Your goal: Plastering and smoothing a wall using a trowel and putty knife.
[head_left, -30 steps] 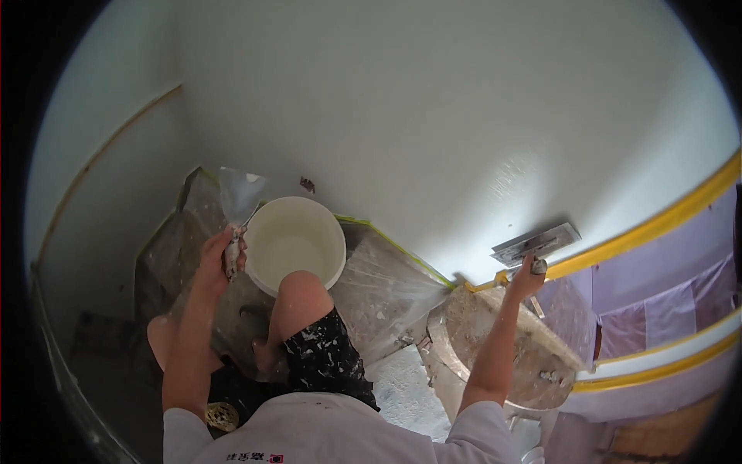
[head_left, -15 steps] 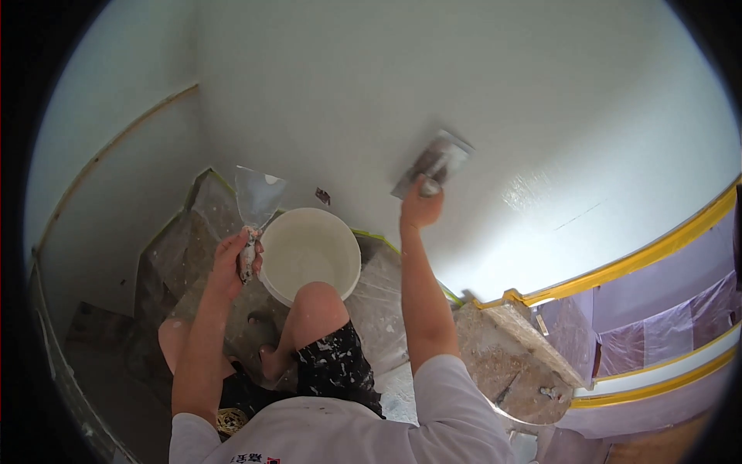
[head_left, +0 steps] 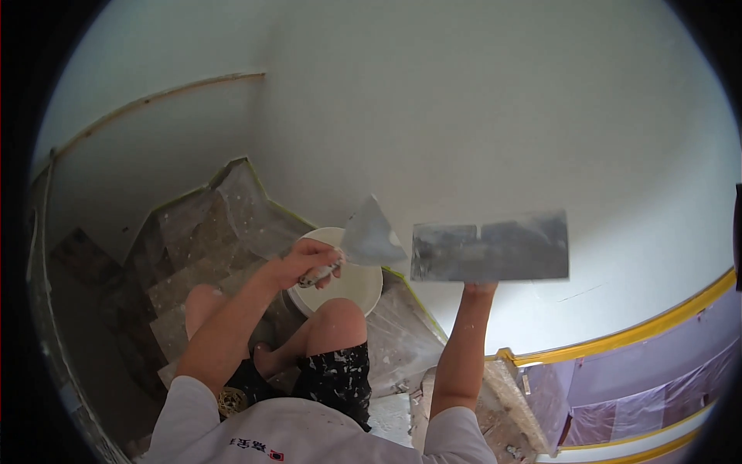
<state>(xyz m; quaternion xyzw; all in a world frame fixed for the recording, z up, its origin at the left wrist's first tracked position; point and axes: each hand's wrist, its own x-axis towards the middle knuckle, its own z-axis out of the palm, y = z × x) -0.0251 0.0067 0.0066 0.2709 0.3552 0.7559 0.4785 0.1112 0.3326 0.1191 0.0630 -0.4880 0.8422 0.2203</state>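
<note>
- While the left hand (head_left: 301,262) has its fingers closed round the speckled handle of a putty knife (head_left: 369,234), the right hand (head_left: 481,288) is mostly hidden behind a trowel (head_left: 495,251); its fingers are out of sight, but the way the plate sits at the end of the arm suggests they grip it from behind.
- Beyond the fingers, the knife's flared blade reaches right toward the left end of the trowel; the two lie very close, and whether they touch cannot be told.
- The trowel's flat grey face is turned to the person, with a patchy coat on it and a notch-like mark at its far edge.
- Under the left hand and the knife stands a white bucket (head_left: 359,289), just beyond the knee (head_left: 340,319); what it holds is unclear.
- Judging by this pose, the step is tending the two blades between passes on the white wall (head_left: 433,116) at the far side.
- The next move seems to call for setting the knife's edge flat to the trowel's face, keeping both over the bucket to catch drips.
- Farther out, clear sheeting (head_left: 402,329) covers the floor, and yellow tape (head_left: 626,340) edges the wall at right.
</note>
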